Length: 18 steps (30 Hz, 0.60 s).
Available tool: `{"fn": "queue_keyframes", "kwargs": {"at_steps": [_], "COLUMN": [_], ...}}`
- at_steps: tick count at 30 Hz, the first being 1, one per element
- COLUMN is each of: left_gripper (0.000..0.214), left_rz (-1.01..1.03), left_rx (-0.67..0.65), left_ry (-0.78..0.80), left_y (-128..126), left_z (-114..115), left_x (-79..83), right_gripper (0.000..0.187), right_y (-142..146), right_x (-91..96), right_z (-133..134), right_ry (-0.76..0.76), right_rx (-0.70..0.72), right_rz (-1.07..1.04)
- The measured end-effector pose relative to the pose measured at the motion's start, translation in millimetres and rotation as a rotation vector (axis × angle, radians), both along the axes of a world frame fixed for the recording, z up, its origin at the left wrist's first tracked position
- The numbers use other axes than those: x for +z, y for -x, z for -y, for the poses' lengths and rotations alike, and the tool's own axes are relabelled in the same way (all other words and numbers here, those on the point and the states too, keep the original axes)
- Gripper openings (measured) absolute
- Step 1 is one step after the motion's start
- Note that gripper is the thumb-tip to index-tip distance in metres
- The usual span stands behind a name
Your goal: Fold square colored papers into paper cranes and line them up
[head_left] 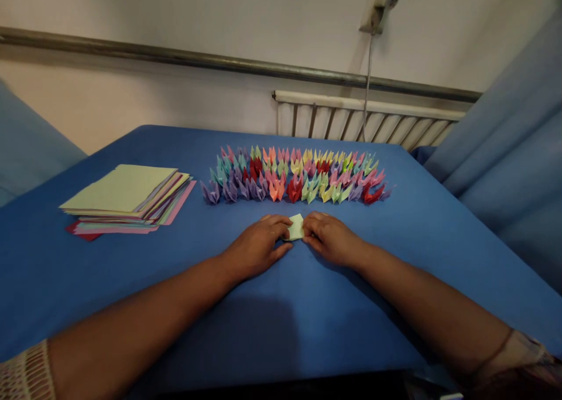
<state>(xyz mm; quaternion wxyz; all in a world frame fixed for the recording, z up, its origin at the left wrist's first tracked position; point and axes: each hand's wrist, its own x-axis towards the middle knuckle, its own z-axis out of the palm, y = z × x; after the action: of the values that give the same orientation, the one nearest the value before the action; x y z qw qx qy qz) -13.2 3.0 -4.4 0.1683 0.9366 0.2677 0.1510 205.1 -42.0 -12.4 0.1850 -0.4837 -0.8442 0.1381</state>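
A small folded piece of pale green paper [296,227] lies on the blue table [417,236] between my two hands. My left hand [254,248] rests on the table with its fingers curled, pinching the paper's left edge. My right hand [331,238] presses on the paper's right edge, fingers bent and close together. Beyond the hands stand several rows of small folded paper cranes [294,177] in purple, red, pink, green and yellow.
A stack of coloured paper sheets [129,198] lies at the left of the table. Behind the table are a white wall, a grey rail, a radiator [369,122] and a hanging cord. Blue fabric rises at the right and left.
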Motion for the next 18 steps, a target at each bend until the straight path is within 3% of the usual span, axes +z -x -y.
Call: {"fn": "queue_keyframes", "kwargs": {"at_steps": [7,14,15,18], "left_gripper": [0.012,0.006,0.003,0.018], "left_rz": [0.049,0.032,0.035,0.031], "left_rx": [0.123,0.163,0.161,0.088], "left_ry": [0.061,0.022,0.008,-0.059], "left_y": [-3.5,-4.9,-4.9,-3.5], "left_z": [-9.0,-7.9,-7.8,-6.8], "left_x": [-3.5,-2.7,-2.9,-2.3], "right_gripper": [0.006,0.006,0.005,0.011], "right_y": [-4.9,-2.1,-1.9,-1.0], "right_x": [-1.2,-0.8,0.3,4.4], "right_z": [-1.9,-2.5,-2.1,1.4], "right_ry": [0.065,0.039,0.033,0.000], "right_rx": [-0.042,-0.129,-0.132,-0.112], "right_rz": [-0.090,0.019,0.036,0.106]}}
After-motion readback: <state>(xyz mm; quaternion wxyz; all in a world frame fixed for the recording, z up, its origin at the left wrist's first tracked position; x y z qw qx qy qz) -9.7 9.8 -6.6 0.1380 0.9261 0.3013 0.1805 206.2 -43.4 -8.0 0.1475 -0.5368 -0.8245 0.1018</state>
